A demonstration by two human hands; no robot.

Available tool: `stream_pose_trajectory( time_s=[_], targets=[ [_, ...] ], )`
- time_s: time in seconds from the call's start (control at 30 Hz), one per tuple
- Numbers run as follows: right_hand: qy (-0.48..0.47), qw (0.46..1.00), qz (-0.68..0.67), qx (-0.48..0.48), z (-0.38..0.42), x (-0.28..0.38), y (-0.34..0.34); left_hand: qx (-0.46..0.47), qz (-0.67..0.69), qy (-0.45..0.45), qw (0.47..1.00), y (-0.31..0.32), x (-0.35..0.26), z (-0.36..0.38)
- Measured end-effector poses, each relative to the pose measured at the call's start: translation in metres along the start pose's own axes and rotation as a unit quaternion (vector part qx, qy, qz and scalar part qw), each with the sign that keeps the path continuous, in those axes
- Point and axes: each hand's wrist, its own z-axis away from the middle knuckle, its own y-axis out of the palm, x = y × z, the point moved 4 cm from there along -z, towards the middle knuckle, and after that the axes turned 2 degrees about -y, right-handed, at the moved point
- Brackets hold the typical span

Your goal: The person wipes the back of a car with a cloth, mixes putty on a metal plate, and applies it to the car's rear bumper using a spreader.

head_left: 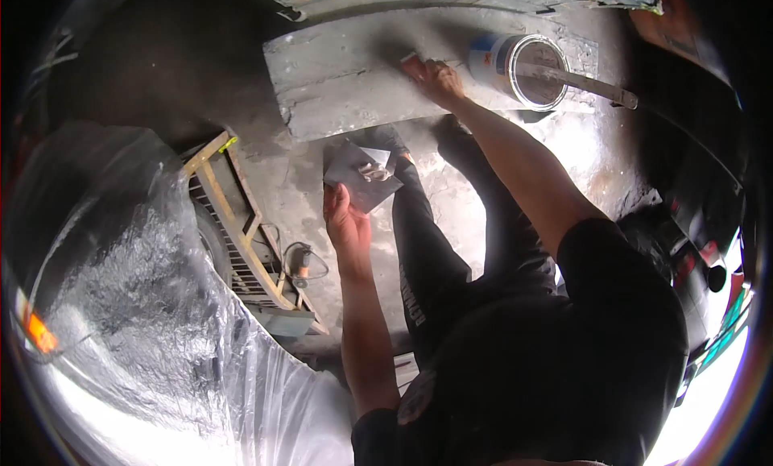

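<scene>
My left hand (348, 228) is closed on the edge of a flat grey square plate (366, 194), the thumb lying on top. A small heap of beige paste (374, 172) sits on the plate. Above a pale board, my right hand (443, 83) has its fingers closed round a small reddish object (414, 66), whose kind is too small to tell. To the right of that hand is an opened can (501, 62) with a blue and white label and grey-beige contents. A flat stick (592, 84) lies across its rim and juts out to the right.
The pale, smeared board (322, 83) spans the far side. On the left, clear plastic sheeting (145, 265) covers a large shape. Beside it leans a yellowish slatted frame (241, 224), near a small orange-and-black tool (303, 265) with a cord on the concrete floor (338, 293).
</scene>
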Motion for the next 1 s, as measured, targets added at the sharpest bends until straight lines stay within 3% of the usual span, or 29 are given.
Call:
stream_pose_trajectory(
  time_s=[0.07, 0.13, 0.2, 0.27, 0.37, 0.4, 0.6, 0.67, 0.7, 0.77, 1.0],
  targets=[
    [-0.008, 0.997, -0.079, 0.019, 0.03, 0.004, -0.028, 0.008, -0.011, 0.001, 1.0, -0.001, -0.013, 0.01],
    [-0.008, 0.969, -0.24, 0.066, 0.065, 0.011, -0.062, 0.037, -0.013, 0.003, 0.999, 0.019, -0.025, 0.016],
    [-0.062, 0.958, -0.279, 0.012, 0.112, 0.033, -0.115, 0.046, -0.011, 0.008, 0.999, 0.039, -0.04, 0.03],
    [-0.076, 0.907, -0.406, 0.085, 0.159, 0.062, -0.183, 0.072, -0.012, 0.01, 0.997, 0.055, -0.051, 0.036],
    [-0.129, 0.887, -0.436, 0.081, 0.214, 0.096, -0.256, 0.096, -0.036, 0.018, 0.995, 0.09, -0.072, 0.054],
    [-0.027, 0.838, -0.526, 0.141, 0.234, 0.112, -0.289, 0.119, -0.027, 0.016, 0.992, 0.112, -0.08, 0.062],
    [-0.113, 0.824, -0.549, 0.079, 0.292, 0.137, -0.379, 0.195, -0.049, -0.015, 0.979, 0.172, -0.105, 0.094],
    [-0.12, 0.823, -0.546, 0.106, 0.308, 0.145, -0.4, 0.195, -0.082, -0.021, 0.977, 0.19, -0.112, 0.106],
    [-0.123, 0.844, -0.516, 0.085, 0.318, 0.149, -0.412, 0.152, -0.091, -0.017, 0.984, 0.195, -0.112, 0.111],
    [-0.124, 0.857, -0.496, 0.065, 0.332, 0.162, -0.432, 0.163, -0.096, -0.019, 0.982, 0.212, -0.12, 0.125],
    [-0.129, 0.876, -0.465, 0.021, 0.354, 0.174, -0.454, 0.248, -0.077, -0.036, 0.965, 0.219, -0.109, 0.122]
  ],
)
